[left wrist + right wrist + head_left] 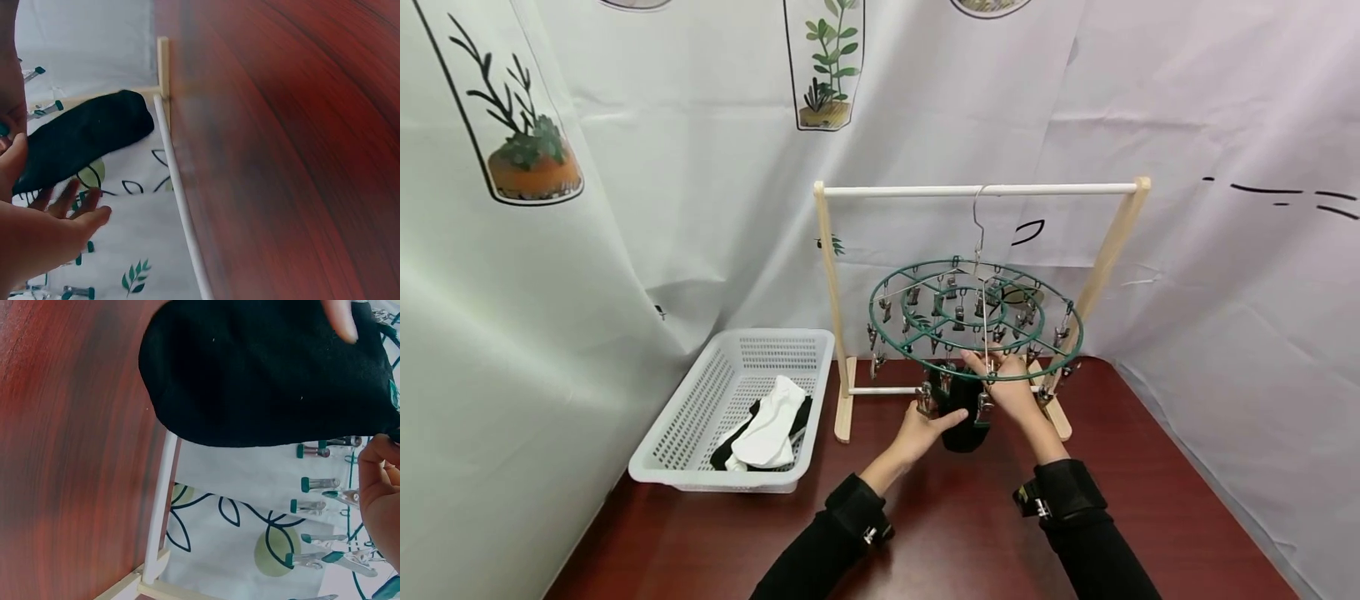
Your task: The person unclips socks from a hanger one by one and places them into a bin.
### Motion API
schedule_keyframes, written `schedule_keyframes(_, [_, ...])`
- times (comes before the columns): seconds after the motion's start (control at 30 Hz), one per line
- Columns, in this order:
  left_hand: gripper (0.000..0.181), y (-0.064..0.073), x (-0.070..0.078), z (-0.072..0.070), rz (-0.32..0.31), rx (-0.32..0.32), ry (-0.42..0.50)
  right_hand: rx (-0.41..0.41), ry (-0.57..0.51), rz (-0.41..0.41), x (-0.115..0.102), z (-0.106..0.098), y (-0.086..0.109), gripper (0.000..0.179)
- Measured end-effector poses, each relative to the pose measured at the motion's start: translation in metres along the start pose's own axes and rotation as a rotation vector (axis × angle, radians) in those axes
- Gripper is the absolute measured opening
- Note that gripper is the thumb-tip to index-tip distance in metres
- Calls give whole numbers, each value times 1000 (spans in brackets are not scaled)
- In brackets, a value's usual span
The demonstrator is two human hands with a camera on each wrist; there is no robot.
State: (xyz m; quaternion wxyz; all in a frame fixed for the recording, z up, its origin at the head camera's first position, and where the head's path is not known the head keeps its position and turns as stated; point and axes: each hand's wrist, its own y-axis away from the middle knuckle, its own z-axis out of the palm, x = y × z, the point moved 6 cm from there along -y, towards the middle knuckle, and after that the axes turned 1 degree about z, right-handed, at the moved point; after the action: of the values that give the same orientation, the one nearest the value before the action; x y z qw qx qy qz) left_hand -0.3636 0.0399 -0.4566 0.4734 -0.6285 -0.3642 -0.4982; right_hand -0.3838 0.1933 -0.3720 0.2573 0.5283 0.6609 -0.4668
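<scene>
A black sock hangs toe down under the near rim of a round green clip hanger. My right hand reaches under the rim; its thumb and finger pinch the sock's top corner, seen in the right wrist view beside the black fabric. A green-tipped clip shows at that top edge; whether it bites the fabric I cannot tell. My left hand is at the sock's left, thumb across its front. In the left wrist view this hand has loosely extended fingers beside the sock.
The hanger hooks over the white bar of a wooden rack. Several metal clips dangle around the rings. At left, a white basket holds white socks and black ones. A patterned curtain backs the red-brown table.
</scene>
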Motion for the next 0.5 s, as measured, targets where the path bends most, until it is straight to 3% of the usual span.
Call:
schedule_keyframes(0.1, [47, -4, -2, 4, -64, 21, 116, 10, 26, -10, -2, 2, 0, 42])
schedule_keyframes(0.2, [73, -2, -7, 4, -165, 52, 122, 12, 45, -14, -3, 2, -1, 40])
schedule_keyframes(0.27, [85, -1, -8, 3, -190, 64, 112, 18, 58, -9, -3, 1, -1, 39])
schedule_keyframes(0.37, [76, -2, -5, 3, -134, 67, 91, 36, 71, -3, -1, -2, 0, 40])
schedule_keyframes(0.5, [39, -4, 2, 4, -1, 66, 34, 57, 60, -11, 2, -3, 2, 41])
